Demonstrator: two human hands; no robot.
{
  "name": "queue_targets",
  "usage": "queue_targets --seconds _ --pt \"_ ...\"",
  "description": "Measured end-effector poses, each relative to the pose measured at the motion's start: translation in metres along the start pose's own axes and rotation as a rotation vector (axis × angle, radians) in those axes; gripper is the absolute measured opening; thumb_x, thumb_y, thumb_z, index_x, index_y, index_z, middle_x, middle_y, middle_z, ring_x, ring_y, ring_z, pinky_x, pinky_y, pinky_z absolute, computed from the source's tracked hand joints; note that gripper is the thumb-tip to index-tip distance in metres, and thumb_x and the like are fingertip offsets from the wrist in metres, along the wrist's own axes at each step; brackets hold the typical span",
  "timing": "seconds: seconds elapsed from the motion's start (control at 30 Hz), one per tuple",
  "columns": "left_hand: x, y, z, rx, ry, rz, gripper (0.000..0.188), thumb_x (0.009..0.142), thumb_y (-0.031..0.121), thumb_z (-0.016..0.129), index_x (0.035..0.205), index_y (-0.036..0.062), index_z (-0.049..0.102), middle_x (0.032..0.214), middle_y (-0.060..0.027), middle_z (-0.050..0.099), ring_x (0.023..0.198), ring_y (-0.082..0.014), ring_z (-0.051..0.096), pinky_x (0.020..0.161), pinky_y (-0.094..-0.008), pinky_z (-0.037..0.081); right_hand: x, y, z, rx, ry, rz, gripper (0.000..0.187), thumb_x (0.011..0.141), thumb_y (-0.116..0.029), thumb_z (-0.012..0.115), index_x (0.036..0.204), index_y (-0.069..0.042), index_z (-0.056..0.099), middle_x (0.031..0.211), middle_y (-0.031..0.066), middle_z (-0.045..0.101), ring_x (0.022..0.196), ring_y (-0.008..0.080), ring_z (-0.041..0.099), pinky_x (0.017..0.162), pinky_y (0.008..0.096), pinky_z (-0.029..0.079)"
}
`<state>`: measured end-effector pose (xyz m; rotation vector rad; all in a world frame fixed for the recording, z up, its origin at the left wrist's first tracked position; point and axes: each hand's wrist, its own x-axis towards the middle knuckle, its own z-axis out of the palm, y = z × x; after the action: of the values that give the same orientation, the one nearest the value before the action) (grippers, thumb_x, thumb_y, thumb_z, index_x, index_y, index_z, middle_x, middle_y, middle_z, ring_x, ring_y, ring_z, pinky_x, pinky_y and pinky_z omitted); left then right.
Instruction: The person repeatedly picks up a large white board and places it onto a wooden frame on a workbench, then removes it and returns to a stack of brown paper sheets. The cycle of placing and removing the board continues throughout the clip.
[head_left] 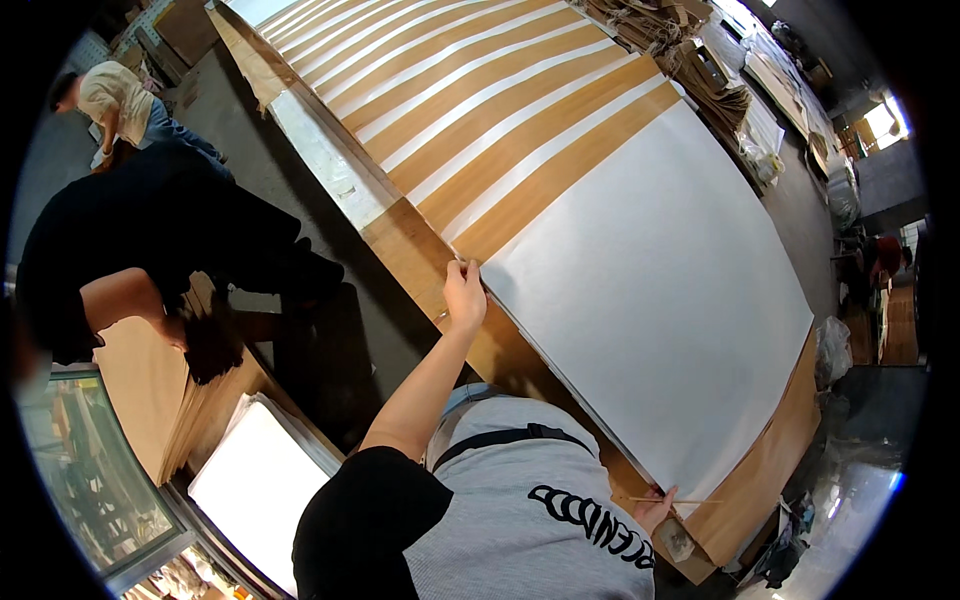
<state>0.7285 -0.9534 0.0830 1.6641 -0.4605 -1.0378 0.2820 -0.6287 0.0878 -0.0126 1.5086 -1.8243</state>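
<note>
A large white sheet (660,270) lies over a long stack in front of me. Beyond it, wood-coloured bands (560,185) alternate with white ones, like staggered sheet edges. My left hand (465,292) is closed in a pinch at the white sheet's left corner, beside the last wood-coloured band. At the sheet's near right corner is my right hand (654,508), its fingers bent and partly hidden. A thin stick (704,501) runs across that hand and seems held in it. Brown board (770,465) shows under the sheet on the right.
At left, a person in black (150,230) bends over a stack of brown sheets (140,390). White sheets (265,475) lie beside that stack. Farther off, another person (125,105) stoops. Brown scraps (700,85) line the stack's far right side; clear plastic (832,350) hangs at right.
</note>
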Motion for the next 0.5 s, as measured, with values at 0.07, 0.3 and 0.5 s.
queue_targets --seconds 0.07,0.3,0.5 --pt "0.001 -0.001 -0.002 0.015 0.01 0.022 0.019 0.086 0.017 0.045 0.077 0.001 0.04 0.056 -0.0081 0.048 0.04 -0.0139 0.046 0.038 -0.028 0.039 0.0 0.0 0.0 0.003 -0.008 0.007 0.036 0.086 -0.03 0.047 0.11 -0.003 0.045 0.105 0.0067 0.051 0.094 0.0183 0.047 0.086 0.0312 0.036" --pt "0.003 -0.001 -0.001 0.035 -0.031 0.033 0.02 0.086 0.016 0.044 0.074 0.0019 0.036 0.054 -0.0093 0.047 0.037 -0.0151 0.047 0.036 -0.0285 0.038 0.002 0.005 -0.007 -0.003 -0.025 -0.023 0.038 0.087 -0.028 0.046 0.114 -0.002 0.042 0.109 0.0077 0.049 0.099 0.0195 0.045 0.089 0.0318 0.034" --pt "0.002 0.003 -0.002 -0.029 -0.042 -0.015 0.019 0.086 0.016 0.043 0.075 0.002 0.036 0.054 -0.0093 0.048 0.038 -0.0144 0.048 0.034 -0.0279 0.042 0.0 0.004 -0.006 0.024 -0.029 -0.008 0.037 0.087 -0.027 0.046 0.113 -0.002 0.042 0.109 0.0073 0.049 0.099 0.0187 0.044 0.088 0.0309 0.034"
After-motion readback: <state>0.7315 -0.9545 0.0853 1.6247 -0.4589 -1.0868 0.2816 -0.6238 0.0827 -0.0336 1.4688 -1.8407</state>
